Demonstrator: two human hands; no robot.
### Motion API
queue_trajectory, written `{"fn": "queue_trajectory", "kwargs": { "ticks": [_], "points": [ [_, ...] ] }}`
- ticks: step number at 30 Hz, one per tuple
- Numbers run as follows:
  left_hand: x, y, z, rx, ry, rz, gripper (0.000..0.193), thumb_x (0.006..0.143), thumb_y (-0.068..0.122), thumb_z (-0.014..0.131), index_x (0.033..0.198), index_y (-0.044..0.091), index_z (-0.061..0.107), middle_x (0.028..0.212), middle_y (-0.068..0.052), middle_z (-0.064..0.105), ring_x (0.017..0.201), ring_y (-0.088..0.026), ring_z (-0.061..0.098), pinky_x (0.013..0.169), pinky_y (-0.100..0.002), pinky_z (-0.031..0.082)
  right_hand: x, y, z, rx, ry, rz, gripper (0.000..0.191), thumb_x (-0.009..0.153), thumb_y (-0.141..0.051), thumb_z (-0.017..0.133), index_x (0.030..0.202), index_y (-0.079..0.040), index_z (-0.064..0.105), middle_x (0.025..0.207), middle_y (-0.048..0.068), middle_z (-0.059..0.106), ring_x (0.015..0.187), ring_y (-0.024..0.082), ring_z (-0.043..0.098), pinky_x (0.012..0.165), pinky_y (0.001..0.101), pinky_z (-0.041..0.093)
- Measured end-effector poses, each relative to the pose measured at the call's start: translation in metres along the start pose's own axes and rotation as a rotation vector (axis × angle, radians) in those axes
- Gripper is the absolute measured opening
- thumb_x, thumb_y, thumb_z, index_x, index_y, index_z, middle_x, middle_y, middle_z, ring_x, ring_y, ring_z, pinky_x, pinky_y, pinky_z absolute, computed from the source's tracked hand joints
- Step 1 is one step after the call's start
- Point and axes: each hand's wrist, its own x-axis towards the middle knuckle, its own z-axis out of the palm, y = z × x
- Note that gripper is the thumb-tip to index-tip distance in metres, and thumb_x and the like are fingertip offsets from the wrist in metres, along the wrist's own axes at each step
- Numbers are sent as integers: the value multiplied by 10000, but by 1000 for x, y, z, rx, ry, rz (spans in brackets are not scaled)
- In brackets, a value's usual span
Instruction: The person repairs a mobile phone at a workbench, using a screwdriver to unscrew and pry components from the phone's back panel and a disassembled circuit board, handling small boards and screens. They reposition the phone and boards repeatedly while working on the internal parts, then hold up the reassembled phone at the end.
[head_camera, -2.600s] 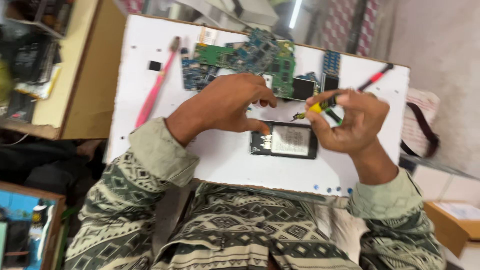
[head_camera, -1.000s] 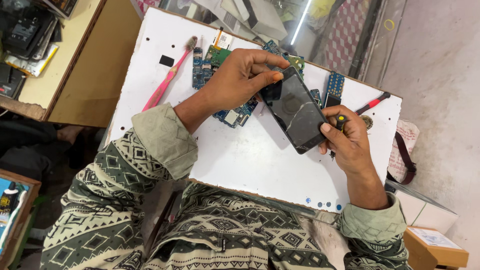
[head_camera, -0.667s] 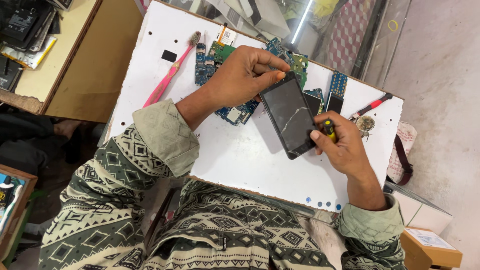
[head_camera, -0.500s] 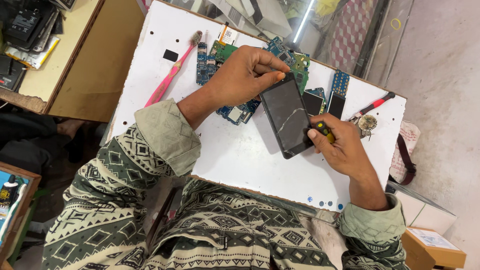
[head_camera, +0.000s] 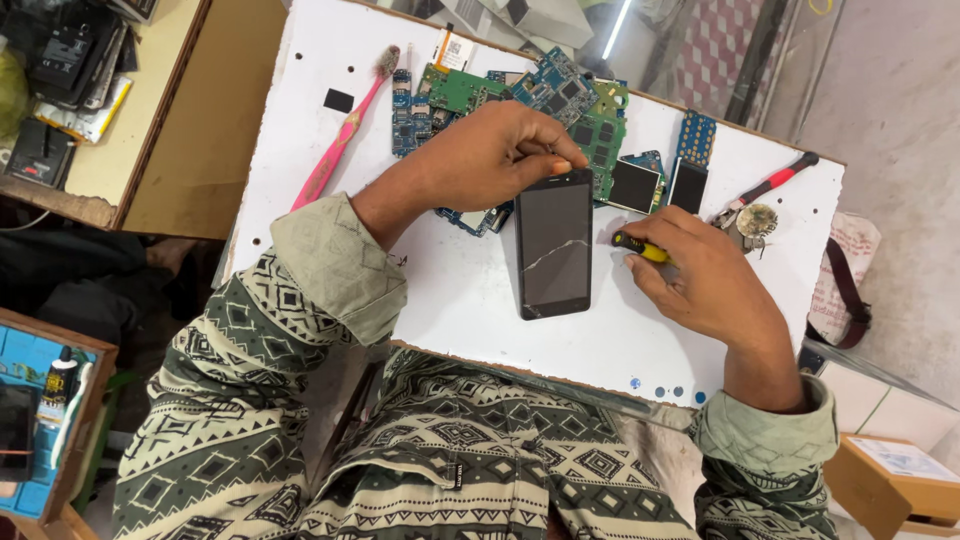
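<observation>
A black smartphone (head_camera: 553, 245) with a cracked screen lies face up on the white board (head_camera: 460, 300). My left hand (head_camera: 490, 155) pinches the phone's far top edge with its fingertips. My right hand (head_camera: 700, 275) rests just right of the phone and is closed around a small yellow-handled screwdriver (head_camera: 640, 246), whose tip points toward the phone's right side.
Several green and blue circuit boards (head_camera: 580, 110) lie beyond the phone, with small black screen modules (head_camera: 635, 186). A pink toothbrush (head_camera: 345, 130) lies at the far left, a red-handled tool (head_camera: 770, 185) at the far right. A wooden shelf (head_camera: 130, 120) stands left.
The phone, earlier held tilted up between both hands, now lies flat on the board. My right hand has let go of its edge and moved down beside it, still holding the screwdriver.
</observation>
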Motion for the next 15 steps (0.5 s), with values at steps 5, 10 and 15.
{"fn": "queue_trajectory", "kwargs": {
  "ticks": [5,10,15],
  "points": [
    [-2,4,-8,76,-70,-70,227,1003,68,593,1167,64,750,1003,-101,805,879,-205,793,782,-345,612,-1,3,0,-70,40,-87,301,853,-131,752,1149,-91,719,1059,102,670,898,320,686,750,412,559],
    [-7,8,-19,99,-96,15,208,961,142,723,1149,53,709,953,-102,784,850,-203,791,767,-330,635,0,2,5,-116,122,-109,332,852,-136,777,1178,-115,721,1092,103,688,936,317,689,770,410,564],
    [-7,16,-11,184,-30,45,218,895,145,779,1093,88,709,833,-86,783,740,-207,785,655,-356,591,-3,-15,15,-76,258,-112,513,836,-238,833,1303,-119,657,1121,113,694,997,237,725,782,370,561]
  ]
}}
